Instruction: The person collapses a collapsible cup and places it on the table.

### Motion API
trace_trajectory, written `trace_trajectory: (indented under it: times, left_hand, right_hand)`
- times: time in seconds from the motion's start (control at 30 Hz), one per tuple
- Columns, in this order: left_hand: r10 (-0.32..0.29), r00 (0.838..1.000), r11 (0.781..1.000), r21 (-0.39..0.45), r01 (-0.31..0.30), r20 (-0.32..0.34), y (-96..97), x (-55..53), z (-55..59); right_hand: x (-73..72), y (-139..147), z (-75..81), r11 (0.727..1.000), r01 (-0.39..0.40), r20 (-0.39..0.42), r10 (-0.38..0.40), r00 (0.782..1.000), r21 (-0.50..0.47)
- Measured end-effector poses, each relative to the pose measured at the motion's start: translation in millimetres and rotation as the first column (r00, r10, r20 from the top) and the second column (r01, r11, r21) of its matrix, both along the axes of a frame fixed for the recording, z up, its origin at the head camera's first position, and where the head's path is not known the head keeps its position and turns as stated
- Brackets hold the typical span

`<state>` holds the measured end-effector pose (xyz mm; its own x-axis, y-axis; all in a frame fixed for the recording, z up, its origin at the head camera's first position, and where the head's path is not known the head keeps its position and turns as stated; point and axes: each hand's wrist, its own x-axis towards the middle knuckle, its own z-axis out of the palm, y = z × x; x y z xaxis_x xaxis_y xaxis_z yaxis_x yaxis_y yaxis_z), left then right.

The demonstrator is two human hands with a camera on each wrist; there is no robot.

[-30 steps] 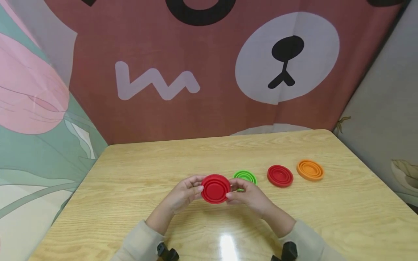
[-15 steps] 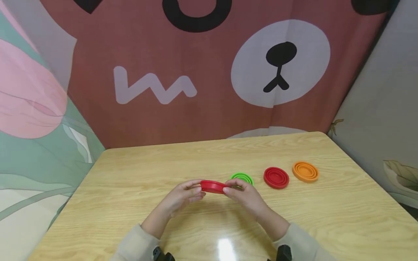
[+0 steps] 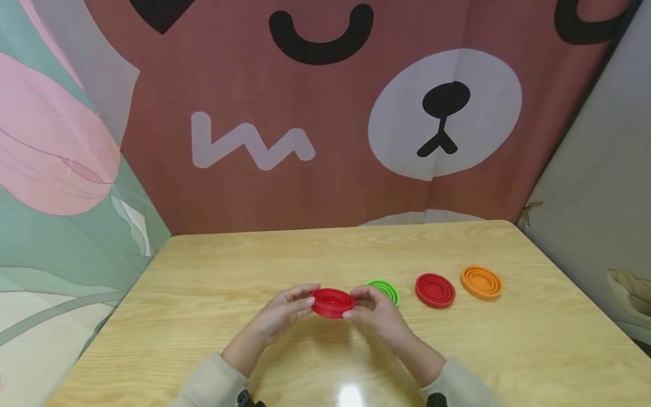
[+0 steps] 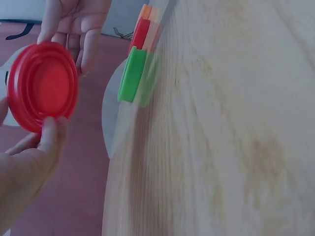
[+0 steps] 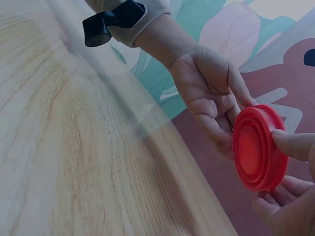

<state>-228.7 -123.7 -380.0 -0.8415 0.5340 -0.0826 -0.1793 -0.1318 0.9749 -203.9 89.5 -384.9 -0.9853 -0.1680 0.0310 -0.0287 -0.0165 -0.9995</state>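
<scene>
A red collapsible cup, round and folded flat with ringed walls, is held above the table between both hands. My left hand pinches its left edge with thumb and fingers. At the right edge, my right hand grips the rim with thumb and fingers. The left wrist view shows the ringed face of the cup, and in the right wrist view the cup stands off the tabletop. Behind the right hand lies a green folded cup, partly hidden by the fingers.
Right of the green cup, a second red folded cup and an orange one lie on the wooden table. A brown cloth with a bear face hangs behind the table's back edge.
The red cup has been tilted: its face was toward the camera, then it was nearly edge-on, and now its ringed face partly shows again. Both hands keep hold of it.
</scene>
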Motion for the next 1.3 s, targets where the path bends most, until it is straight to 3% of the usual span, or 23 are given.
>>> trace_trajectory:
  times: [0.27,0.43,0.53,0.87,1.17,1.3]
  left_hand:
    - [0.098,0.994,0.994,-0.051,-0.096,0.036,-1.2,-2.6,-2.9]
    - [0.119,0.985,0.986,-0.129,-0.103,0.123,-1.2,-4.7,-7.0]
    - [0.163,0.976,0.979,-0.145,-0.142,0.146,0.4,-7.3,-10.3]
    - [0.373,0.926,0.901,-0.264,-0.345,0.063,1.1,-34.6,-7.2]
    - [0.446,0.895,0.829,-0.387,-0.404,0.02,0.0,-40.4,-17.4]
    - [0.431,0.902,0.81,-0.43,-0.399,-0.026,-1.7,-41.2,-16.3]
  right_hand:
    - [-11.5,-7.5,-8.9,0.991,-0.053,-0.079,0.063,0.995,0.125]
    - [-16.5,-7.4,-12.5,0.98,-0.105,-0.092,0.122,0.988,0.171]
    - [-18.0,-6.5,-13.7,0.973,-0.12,-0.081,0.139,0.987,0.199]
    - [-20.9,5.0,-3.4,0.969,-0.101,-0.018,0.108,0.994,0.225]
    - [-14.5,23.7,1.5,0.968,-0.064,0.0,0.066,0.998,0.244]
    - [-17.0,31.2,4.5,0.952,-0.006,-0.028,0.015,0.999,0.305]
